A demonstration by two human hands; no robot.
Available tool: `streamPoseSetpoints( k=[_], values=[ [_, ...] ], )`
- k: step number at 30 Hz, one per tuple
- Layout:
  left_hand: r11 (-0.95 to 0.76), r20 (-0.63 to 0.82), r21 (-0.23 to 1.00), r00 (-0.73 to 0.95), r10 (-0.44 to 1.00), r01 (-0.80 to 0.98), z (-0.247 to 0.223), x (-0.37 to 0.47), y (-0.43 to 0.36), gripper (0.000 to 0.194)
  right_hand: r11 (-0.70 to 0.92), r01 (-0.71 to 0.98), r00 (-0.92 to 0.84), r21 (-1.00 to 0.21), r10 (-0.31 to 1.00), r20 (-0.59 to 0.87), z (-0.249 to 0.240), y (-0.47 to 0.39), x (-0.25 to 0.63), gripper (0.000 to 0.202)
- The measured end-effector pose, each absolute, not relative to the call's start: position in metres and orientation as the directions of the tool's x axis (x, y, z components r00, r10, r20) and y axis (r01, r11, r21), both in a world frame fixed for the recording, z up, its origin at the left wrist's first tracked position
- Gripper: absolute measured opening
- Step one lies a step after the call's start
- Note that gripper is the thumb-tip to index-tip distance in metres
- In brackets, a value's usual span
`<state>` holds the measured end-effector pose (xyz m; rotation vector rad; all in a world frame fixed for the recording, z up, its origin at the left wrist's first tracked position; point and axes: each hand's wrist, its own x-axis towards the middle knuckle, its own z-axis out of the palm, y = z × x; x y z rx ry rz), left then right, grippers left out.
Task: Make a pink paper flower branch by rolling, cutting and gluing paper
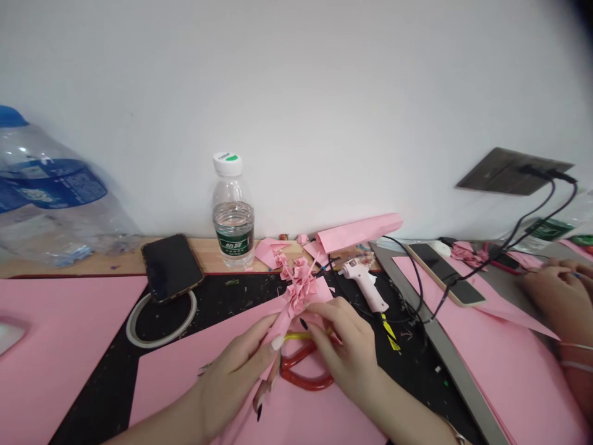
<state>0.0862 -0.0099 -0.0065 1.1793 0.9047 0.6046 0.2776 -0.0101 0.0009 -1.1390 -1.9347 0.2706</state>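
Observation:
Between my hands is a pink paper flower bunch, its ruffled blossoms pointing away from me and its rolled paper stem toward me. My left hand is closed around the stem, thumb on top. My right hand pinches at the base of the blossoms with thumb and fingertips. Beneath them, red-handled scissors lie on a pink paper sheet, partly covered by my right hand. A yellow strip and a dark-tipped pencil-like stick show near the stem; their full shapes are hidden.
A white glue gun with a cord lies right of the flowers. A water bottle, a black phone and a tape roll are to the left. Another phone lies right. Cables hang from a wall socket. Another person's hands are at far right.

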Motion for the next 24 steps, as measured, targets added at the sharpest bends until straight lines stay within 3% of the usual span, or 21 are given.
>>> streamPoseSetpoints(
  k=[12,24],
  values=[
    [0.222,-0.304,0.952,0.535,0.788,0.212,-0.0039,0.0906,-0.0127,0.049,0.552,0.569,-0.155,-0.609,0.8,0.58,0.0004,-0.0072,0.2709,0.015],
    [0.221,-0.323,0.944,0.541,0.777,0.246,0.0023,0.0916,-0.0123,0.048,0.562,0.561,-0.183,-0.608,0.8,0.571,0.0,-0.0061,0.274,0.013]
  ],
)
